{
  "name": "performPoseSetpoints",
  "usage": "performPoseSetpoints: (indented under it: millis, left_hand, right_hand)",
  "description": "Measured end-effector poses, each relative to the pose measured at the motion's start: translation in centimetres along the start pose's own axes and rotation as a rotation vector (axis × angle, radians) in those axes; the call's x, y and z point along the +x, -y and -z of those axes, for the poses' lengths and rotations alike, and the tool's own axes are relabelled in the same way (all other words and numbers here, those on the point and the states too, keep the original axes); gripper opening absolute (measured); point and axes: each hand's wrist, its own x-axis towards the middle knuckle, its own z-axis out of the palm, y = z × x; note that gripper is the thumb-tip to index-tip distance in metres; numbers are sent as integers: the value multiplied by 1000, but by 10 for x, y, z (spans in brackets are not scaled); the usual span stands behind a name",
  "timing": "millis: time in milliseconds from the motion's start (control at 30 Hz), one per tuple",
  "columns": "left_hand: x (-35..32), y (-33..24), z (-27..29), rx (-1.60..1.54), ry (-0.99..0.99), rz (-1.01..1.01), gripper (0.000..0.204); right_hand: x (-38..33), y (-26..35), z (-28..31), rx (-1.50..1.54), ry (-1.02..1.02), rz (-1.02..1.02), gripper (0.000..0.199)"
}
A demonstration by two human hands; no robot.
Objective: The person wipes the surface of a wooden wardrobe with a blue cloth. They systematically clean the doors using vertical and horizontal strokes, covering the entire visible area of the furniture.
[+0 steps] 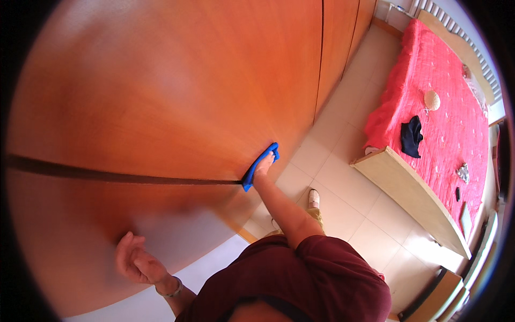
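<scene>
My right hand (263, 165) presses a folded blue cloth (250, 177) flat against a large orange-brown wooden door panel (204, 96). The cloth lies at the end of the dark gap (134, 177) between this panel and the one beside it. The fingers are spread over the cloth and partly hidden by it. At the lower left, my left hand (139, 260) is raised close to the neighbouring glossy panel (75, 225), fingers loosely bent and holding nothing visible. Whether its fingertips touch the wood, I cannot tell. A bracelet (170, 288) circles the left wrist.
Right of the panels runs a beige tiled floor (343, 188), where one of my shoes (314, 198) shows. A bed with a pink cover (429, 64) and a pale wooden footboard (413, 196) stands beyond. On the cover lie a dark cloth (411, 137) and a round woven item (432, 100).
</scene>
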Motion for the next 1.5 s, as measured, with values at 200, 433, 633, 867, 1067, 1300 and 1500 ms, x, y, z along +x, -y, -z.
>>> performPoseSetpoints:
  millis: [200, 433, 633, 867, 1067, 1300, 1500]
  left_hand:
    - [9, -9, -3, -113, -47, 47, 32]
    - [14, -10, -6, -299, -73, 26, 26]
    - [15, -15, 8, -391, -48, 73, 25]
    - [12, -5, 1, -603, -45, 109, 25]
    - [13, -9, 13, -635, -23, 108, 18]
    - [12, -15, 26, -535, -32, 156, 19]
    - [18, -8, 6, -650, -60, 120, 20]
  right_hand:
    - [-48, 57, -20, 33, 85, 141, 70]
    - [-229, 184, -21, -278, 529, 1551, 69]
    - [-285, 246, -41, -261, 725, 2061, 52]
    - [-392, 376, -84, -173, 699, 2396, 54]
    - [-494, 460, -124, 151, 630, 2534, 54]
    - [-614, 552, -201, 504, 533, 2536, 51]
    - [-618, 572, -207, 526, 208, 2564, 48]
